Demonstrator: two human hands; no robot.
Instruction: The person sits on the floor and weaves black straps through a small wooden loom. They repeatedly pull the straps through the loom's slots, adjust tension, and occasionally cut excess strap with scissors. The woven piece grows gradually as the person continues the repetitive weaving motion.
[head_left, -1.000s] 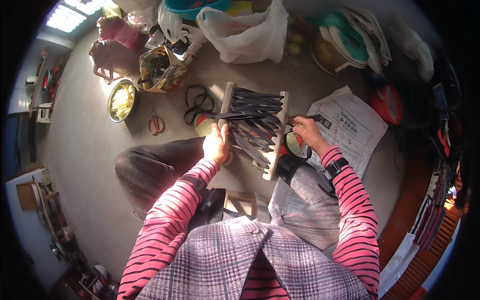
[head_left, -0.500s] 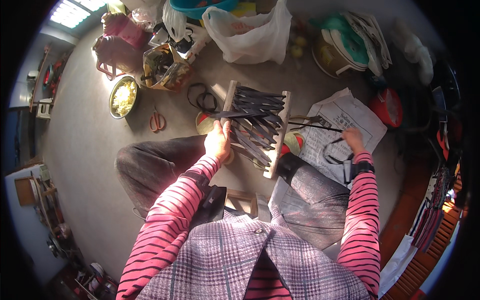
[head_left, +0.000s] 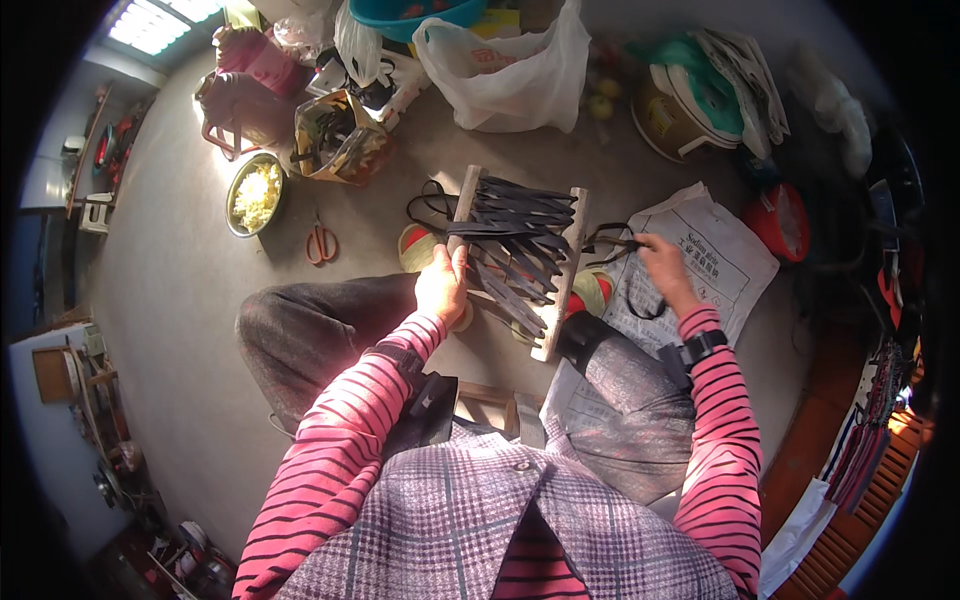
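Between my knees is a small wooden frame (head_left: 568, 262) with two pale side bars. Dark flat strips (head_left: 515, 215) run back and forth across it in a crisscross weave. My left hand (head_left: 441, 288) is closed round the frame's left bar, thumb up against the strips. To the right of the frame, my right hand (head_left: 668, 268) pinches a loose dark strap (head_left: 612, 236), which leads back to the right bar. The strap's tail curls below that hand, over a printed white sack. Another loop of dark strap (head_left: 428, 205) sticks out beyond the left bar.
Red-handled scissors (head_left: 320, 245) and a bowl of pale yellow pieces (head_left: 256, 196) lie on the floor at left. Farther back stand an open paper bag (head_left: 342, 150), a white plastic bag (head_left: 505, 85) and a bucket (head_left: 675, 115). The white sack (head_left: 735, 255) is spread at right.
My right hand has come left, nearer the frame, and the strap that was stretched taut now hangs slack in curves. My left hand keeps its hold on the frame.
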